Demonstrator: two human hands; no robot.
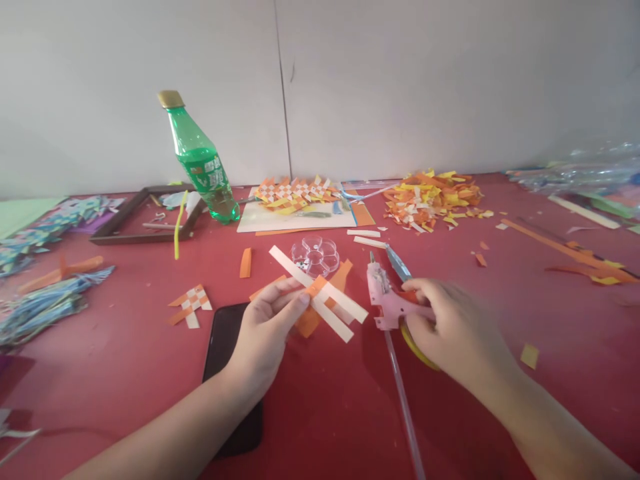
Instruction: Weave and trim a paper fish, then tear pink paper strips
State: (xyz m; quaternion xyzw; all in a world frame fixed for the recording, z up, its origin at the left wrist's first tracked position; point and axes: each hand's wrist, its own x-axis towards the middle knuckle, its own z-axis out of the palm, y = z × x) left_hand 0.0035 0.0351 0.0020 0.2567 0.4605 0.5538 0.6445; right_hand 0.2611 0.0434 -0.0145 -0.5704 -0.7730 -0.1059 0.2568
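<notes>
My left hand [273,317] pinches strips of woven paper [333,310], cream and orange, crossing one another above the table. On the right, my right hand [445,320] is closed on the handle of a pink hot glue gun [383,293], nozzle pointing away from me. A long clear glue stick [403,393] runs out of its back toward me. Scissors [399,262] with a yellow handle lie at the same spot, partly hidden by the gun and my fingers; I cannot tell if I touch them. Orange paper pieces lie behind the held strips.
A clear round compartment case [316,253] sits ahead. Near my left forearm lies a black phone [220,340], beside a small woven piece [191,305]. Farther back are a green bottle [205,167], a brown frame [115,230] and a heap of orange and yellow scraps [433,197].
</notes>
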